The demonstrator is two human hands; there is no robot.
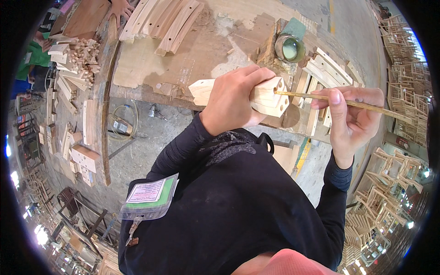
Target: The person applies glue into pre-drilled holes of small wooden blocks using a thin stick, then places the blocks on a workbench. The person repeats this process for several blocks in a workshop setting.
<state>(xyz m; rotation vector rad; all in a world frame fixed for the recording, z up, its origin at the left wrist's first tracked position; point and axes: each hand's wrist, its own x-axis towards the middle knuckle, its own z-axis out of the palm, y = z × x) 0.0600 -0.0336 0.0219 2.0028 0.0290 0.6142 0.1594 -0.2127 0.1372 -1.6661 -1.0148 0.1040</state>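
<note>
My left hand (pixel 234 95) is wrapped round a small bundle of pale wooden pieces (pixel 270 97), held over the near edge of the workbench. Round drilled holes show in their right-hand ends. A thin wooden stick (pixel 380 109) is pinched between the thumb and fingers of my right hand (pixel 352 120). The stick's tip touches the end of the bundle at one of the holes; how deep it goes in, I cannot tell. Just beyond the bundle, a round container (pixel 292 49) holds a pale greenish liquid.
Curved wooden slats (pixel 160 23) lie at the far side of the cardboard-covered bench (pixel 151 68). More drilled slats (pixel 326 68) rest to the right. A second bench at left carries piled wood offcuts (pixel 82 55). Another person's hand (pixel 120 9) is at the far left.
</note>
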